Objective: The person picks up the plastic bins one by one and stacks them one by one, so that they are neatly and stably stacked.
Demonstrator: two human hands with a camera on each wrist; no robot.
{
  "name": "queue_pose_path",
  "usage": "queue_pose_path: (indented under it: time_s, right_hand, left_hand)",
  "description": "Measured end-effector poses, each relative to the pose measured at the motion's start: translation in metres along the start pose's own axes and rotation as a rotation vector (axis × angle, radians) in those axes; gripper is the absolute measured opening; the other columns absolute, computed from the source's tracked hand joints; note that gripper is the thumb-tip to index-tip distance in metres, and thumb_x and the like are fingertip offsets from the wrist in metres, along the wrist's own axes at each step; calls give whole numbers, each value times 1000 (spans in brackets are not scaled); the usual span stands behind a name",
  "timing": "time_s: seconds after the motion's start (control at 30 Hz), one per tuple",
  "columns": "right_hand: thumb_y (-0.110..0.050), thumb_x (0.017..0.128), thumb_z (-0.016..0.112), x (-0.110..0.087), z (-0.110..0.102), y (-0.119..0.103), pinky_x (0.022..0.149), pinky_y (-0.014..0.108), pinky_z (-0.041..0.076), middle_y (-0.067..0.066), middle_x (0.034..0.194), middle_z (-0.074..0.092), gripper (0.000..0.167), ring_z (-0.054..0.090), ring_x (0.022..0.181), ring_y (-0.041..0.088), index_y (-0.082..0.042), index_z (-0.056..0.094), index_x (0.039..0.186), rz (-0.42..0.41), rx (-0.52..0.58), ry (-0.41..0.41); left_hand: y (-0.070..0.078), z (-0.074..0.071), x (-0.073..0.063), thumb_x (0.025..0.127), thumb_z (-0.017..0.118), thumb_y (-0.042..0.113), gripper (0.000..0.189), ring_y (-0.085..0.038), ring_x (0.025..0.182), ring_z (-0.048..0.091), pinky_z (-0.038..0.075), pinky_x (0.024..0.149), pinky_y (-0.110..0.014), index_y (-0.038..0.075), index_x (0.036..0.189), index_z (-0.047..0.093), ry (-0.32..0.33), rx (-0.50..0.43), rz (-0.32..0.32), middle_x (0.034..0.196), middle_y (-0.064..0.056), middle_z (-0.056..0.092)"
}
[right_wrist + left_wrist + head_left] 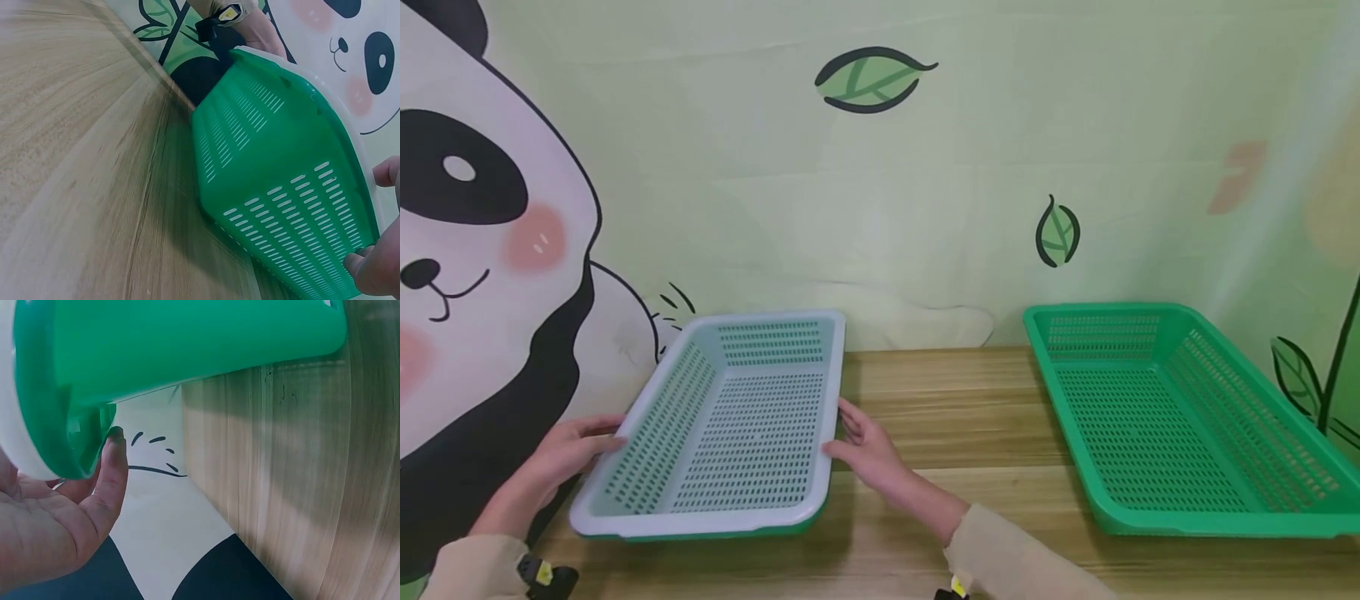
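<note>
A white plastic basket [700, 525] with slotted sides and floor sits nested inside a green basket [269, 137] at the left of the table. My left hand [568, 454] grips the left rim, its fingers curling under the green edge in the left wrist view. On the opposite side, my right hand [868, 454] holds the right rim, thumb on top and fingers below. Nothing lies inside the white basket. In the head view, only a strip of the lower green basket shows beneath the white one.
A second green basket [1101, 492], larger in view, stands on the right of the wooden table [955, 417]. Behind the table hangs a pale green backdrop [925, 183] printed with leaves and a panda [490, 250].
</note>
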State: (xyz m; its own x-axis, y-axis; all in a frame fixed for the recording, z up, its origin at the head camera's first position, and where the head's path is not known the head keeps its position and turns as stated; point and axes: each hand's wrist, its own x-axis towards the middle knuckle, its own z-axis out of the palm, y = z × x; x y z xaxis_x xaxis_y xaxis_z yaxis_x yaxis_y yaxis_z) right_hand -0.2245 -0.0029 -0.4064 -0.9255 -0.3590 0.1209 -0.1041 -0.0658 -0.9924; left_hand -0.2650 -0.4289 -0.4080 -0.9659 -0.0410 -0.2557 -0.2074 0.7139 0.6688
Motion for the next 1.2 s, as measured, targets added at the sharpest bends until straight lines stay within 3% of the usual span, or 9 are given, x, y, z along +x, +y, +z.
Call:
queue_pose_path:
  time_s: [0.03, 0.27, 0.33, 0.37, 0.43, 0.63, 0.77, 0.93, 1.2]
  right_hand:
    - [-8, 80, 59, 0, -1, 0, 106, 45, 21, 17, 143, 29, 70, 22, 134, 30, -4, 26, 142, -1, 2, 0]
    - [-8, 81, 58, -3, -6, 0, 106, 45, 21, 17, 143, 29, 69, 22, 134, 30, -3, 25, 142, 0, -1, 4]
    - [-8, 81, 58, -4, -8, 0, 105, 45, 22, 17, 144, 28, 69, 22, 134, 31, -3, 24, 142, -3, -9, 7]
    - [-8, 82, 58, -4, -9, 0, 105, 45, 22, 17, 144, 28, 69, 21, 134, 31, -3, 24, 142, -5, -9, 6]
    - [-9, 82, 57, -5, -11, 0, 105, 45, 22, 17, 144, 28, 69, 21, 134, 30, -3, 24, 142, -6, -9, 2]
    - [-9, 83, 57, -5, -15, 2, 105, 44, 23, 16, 144, 28, 69, 21, 134, 29, -3, 24, 142, -1, -12, -3]
    - [-8, 82, 57, -5, -19, 2, 105, 46, 23, 17, 144, 29, 68, 21, 134, 31, -3, 24, 142, -11, -11, -4]
    - [-7, 82, 56, -7, -22, 0, 105, 46, 22, 17, 144, 27, 69, 20, 134, 31, -3, 23, 142, -16, 0, -8]
    - [-10, 83, 57, -8, -28, -1, 106, 45, 20, 18, 145, 24, 69, 20, 134, 31, -1, 22, 142, 9, -22, 9]
  left_hand:
    - [15, 1, -12, 88, 54, 35, 69, -23, 97, 53, 46, 68, -32, -5, 138, 29, -1, 5, 1, 127, -25, 45]
    - [39, 7, -28, 87, 56, 34, 68, -24, 95, 54, 46, 71, -35, -9, 134, 32, 18, 12, 38, 122, -27, 47]
    - [66, 10, -48, 90, 52, 22, 61, -32, 102, 49, 44, 77, -40, -14, 134, 29, 9, 17, 36, 128, -32, 39]
    - [69, 11, -49, 90, 52, 21, 61, -33, 103, 48, 44, 79, -42, -14, 134, 28, 6, 11, 35, 128, -33, 38]
    - [69, 12, -48, 90, 52, 22, 62, -34, 104, 46, 43, 81, -45, -13, 134, 28, 1, -11, 31, 130, -32, 37]
    - [29, 11, -13, 88, 56, 32, 58, -26, 99, 50, 45, 77, -45, 5, 136, 39, -20, -79, 91, 120, -15, 53]
    - [11, 15, 4, 85, 59, 41, 60, -12, 96, 52, 47, 74, -44, 14, 136, 42, 18, -55, 61, 118, 1, 54]
    - [23, 18, 0, 87, 58, 36, 65, -26, 106, 47, 45, 81, -47, 4, 138, 34, -2, -94, 67, 133, -21, 40]
    - [54, 24, -17, 87, 59, 32, 63, -26, 105, 49, 45, 85, -47, 1, 137, 36, 3, -94, 40, 133, -24, 39]
